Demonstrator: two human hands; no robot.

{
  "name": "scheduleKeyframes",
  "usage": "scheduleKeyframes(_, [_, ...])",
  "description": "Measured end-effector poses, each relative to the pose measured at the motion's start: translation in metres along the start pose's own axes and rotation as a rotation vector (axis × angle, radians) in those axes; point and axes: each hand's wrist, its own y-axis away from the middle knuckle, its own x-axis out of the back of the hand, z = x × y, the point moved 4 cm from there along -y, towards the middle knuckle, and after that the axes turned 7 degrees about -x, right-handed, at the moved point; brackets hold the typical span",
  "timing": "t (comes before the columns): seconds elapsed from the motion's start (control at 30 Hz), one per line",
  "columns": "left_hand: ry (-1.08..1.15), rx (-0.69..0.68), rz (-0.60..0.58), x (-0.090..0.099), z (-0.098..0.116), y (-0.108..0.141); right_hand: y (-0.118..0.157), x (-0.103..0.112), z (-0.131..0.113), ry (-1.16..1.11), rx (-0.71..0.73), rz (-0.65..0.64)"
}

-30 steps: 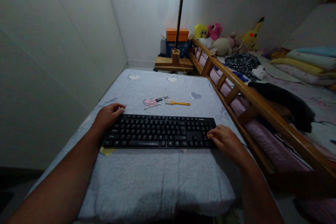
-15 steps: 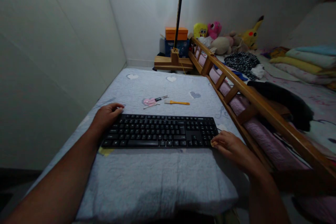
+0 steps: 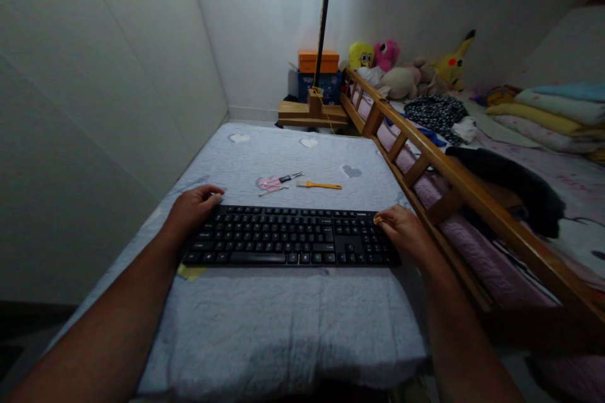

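A black full-size keyboard (image 3: 283,236) lies flat across the cloth-covered table. My left hand (image 3: 193,208) grips its upper left corner, with the fingers curled at the edge. Over the number pad's upper part, at the right end, is my right hand (image 3: 399,227). Its fingers pinch a small yellowish-tan piece (image 3: 377,220) against the keys; what it is made of is too small to tell. Beyond the keyboard lie a yellow-handled brush (image 3: 319,185), a dark-gripped thin tool (image 3: 288,177) and a thin white stick like a cotton swab (image 3: 273,191).
A wooden bed rail (image 3: 444,167) runs along the table's right side. Behind it are plush toys and folded bedding (image 3: 553,107). A wooden lamp base (image 3: 312,113) with a dark pole stands past the table's far edge, before an orange box (image 3: 307,62). A wall is on the left.
My right hand has moved up along the keyboard's right end, from the bottom corner to the upper part, with the small yellowish piece. My left hand and the keyboard stay in place.
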Motion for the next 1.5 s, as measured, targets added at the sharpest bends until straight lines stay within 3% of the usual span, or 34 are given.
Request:
scheduleKeyframes(0.63, [-0.018, -0.02, 0.007, -0.001, -0.003, -0.002, 0.065, 0.005, 0.006, -0.086, -0.035, -0.168])
scheduleKeyframes(0.83, [-0.018, -0.028, -0.002, -0.001, -0.001, -0.002, 0.078, 0.017, -0.001, -0.129, -0.057, -0.263])
scheduleKeyframes(0.97, [-0.035, -0.024, 0.003, -0.002, -0.003, -0.003, 0.07, 0.025, -0.001, -0.141, -0.05, -0.318])
scheduleKeyframes(1.13, [-0.013, -0.034, 0.007, -0.003, -0.005, -0.003, 0.033, 0.026, 0.011, -0.112, -0.049, -0.07])
scheduleKeyframes(1.27, [0.0, -0.02, -0.003, -0.003, -0.004, -0.002, 0.005, 0.018, 0.015, -0.059, -0.05, 0.023])
scheduleKeyframes(1.5, [-0.001, -0.008, 0.003, -0.001, -0.001, -0.002, 0.008, 0.014, 0.014, -0.007, -0.079, -0.04])
